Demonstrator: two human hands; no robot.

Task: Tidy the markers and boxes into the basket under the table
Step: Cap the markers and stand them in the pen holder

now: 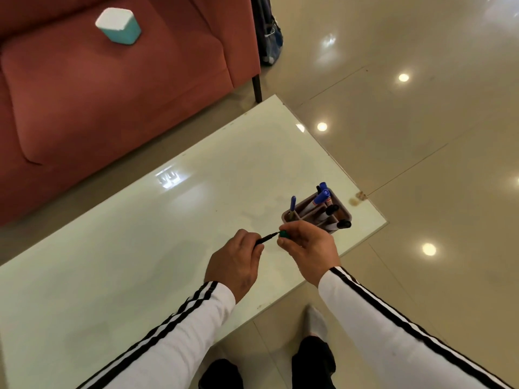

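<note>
Black slim marker, gripped in your left hand over the glossy white desk, points its bare tip rightward at the small green cap pinched in your right hand.

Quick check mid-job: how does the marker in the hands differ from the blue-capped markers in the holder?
The held marker is uncapped, its tip bare, with the green cap pinched in the right hand; the blue-capped markers have caps on. The held marker lies near level, gripped by the left hand; the blue-capped markers stand tilted in the brown holder. Both are slim markers.
</note>
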